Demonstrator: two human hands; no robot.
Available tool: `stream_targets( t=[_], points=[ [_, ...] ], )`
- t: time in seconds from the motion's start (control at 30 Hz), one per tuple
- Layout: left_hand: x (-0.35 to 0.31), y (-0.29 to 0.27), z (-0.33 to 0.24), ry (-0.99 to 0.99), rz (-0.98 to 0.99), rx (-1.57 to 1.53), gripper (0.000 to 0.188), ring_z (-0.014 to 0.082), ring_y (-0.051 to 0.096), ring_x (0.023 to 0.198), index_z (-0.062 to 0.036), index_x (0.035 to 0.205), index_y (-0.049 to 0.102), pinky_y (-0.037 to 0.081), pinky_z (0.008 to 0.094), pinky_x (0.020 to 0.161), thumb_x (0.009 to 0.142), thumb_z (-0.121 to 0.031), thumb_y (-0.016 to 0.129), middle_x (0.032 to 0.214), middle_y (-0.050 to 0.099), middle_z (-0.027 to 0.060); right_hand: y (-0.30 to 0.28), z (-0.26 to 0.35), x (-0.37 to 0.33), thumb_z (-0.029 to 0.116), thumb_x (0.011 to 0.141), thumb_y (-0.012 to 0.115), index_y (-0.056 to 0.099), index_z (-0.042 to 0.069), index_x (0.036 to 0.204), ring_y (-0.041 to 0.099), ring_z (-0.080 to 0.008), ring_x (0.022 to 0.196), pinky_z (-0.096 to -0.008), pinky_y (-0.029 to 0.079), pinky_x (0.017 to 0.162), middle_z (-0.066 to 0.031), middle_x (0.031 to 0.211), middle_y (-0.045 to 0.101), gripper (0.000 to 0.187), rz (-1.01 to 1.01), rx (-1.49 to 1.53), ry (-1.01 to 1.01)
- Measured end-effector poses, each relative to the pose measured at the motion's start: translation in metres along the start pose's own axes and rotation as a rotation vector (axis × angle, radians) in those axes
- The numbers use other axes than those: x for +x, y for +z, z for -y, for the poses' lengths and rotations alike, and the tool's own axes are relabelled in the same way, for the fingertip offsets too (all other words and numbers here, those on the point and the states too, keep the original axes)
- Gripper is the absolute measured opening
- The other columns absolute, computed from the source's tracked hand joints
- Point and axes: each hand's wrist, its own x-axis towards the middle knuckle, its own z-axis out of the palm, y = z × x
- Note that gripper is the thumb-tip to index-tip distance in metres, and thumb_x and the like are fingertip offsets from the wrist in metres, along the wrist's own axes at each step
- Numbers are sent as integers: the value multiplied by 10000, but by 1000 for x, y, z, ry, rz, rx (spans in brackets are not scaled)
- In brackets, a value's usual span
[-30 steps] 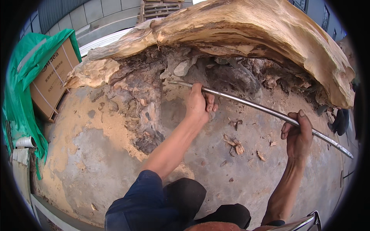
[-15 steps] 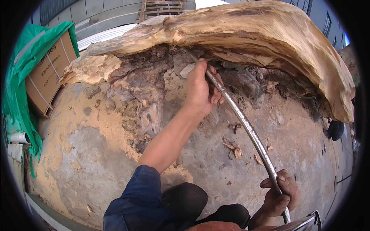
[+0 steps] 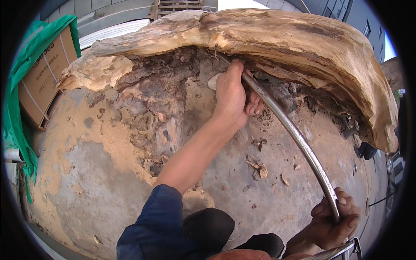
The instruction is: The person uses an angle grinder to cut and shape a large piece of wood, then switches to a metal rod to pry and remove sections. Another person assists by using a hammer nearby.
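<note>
A long metal bar [image 3: 299, 138] slants from the underside of a big pale log [image 3: 294, 39] down to the lower right. My left hand [image 3: 234, 93] is closed around its upper part, thumb lying along the bar. My right hand [image 3: 338, 216] grips the lower end with curled fingers. The bar's far tip reaches dark, rough, decayed wood [image 3: 160, 78] under the log, and its very end is hidden there. The log has a smooth, stripped upper surface, and it curves down at the right.
Wood chips [image 3: 258, 168] and sawdust [image 3: 112, 130] lie on the concrete floor [image 3: 108, 186]. At the left stands a cardboard box [image 3: 45, 71] under a green sheet [image 3: 19, 99]. A wooden pallet [image 3: 177, 6] is behind the log. A curved metal piece [image 3: 336, 252] shows at the lower right.
My right hand and the bar's lower end have shifted right. My left hand has moved slightly right, still holding the bar. The whole view has shifted a little too.
</note>
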Motion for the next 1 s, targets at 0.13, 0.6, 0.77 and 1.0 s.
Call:
stream_targets(
  t=[0.13,0.6,0.77,1.0],
  points=[
    [10,4,-7,-19,-68,-20,420,178,314,369,-55,783,474,347,376,421,1047,-351,336,511,410,75,19,1,55,390,1084,393,609,-60,980,507,-194,388,-306,488,442,-144,531,548,510,-121,26,191],
    [-1,6,2,-8,-152,163,426,200,363,348,-28,763,474,374,409,394,1062,-317,376,514,479,105,9,-57,70,365,1063,489,656,-70,976,553,-199,457,-285,473,450,-144,614,615,474,-192,387,463],
    [3,-37,22,-82,-246,88,424,195,420,366,-29,809,482,386,392,385,1081,-332,362,577,526,119,38,-93,48,384,1018,587,651,-79,983,591,-206,501,-288,480,501,-165,671,656,468,-96,446,672],
    [-32,-38,16,74,-24,169,265,197,482,416,-35,1010,478,412,352,403,1071,-275,385,693,619,203,23,-42,-22,399,1034,554,641,-43,1042,676,-247,575,-347,515,539,-185,677,683,451,189,97,-15]
  ],
)
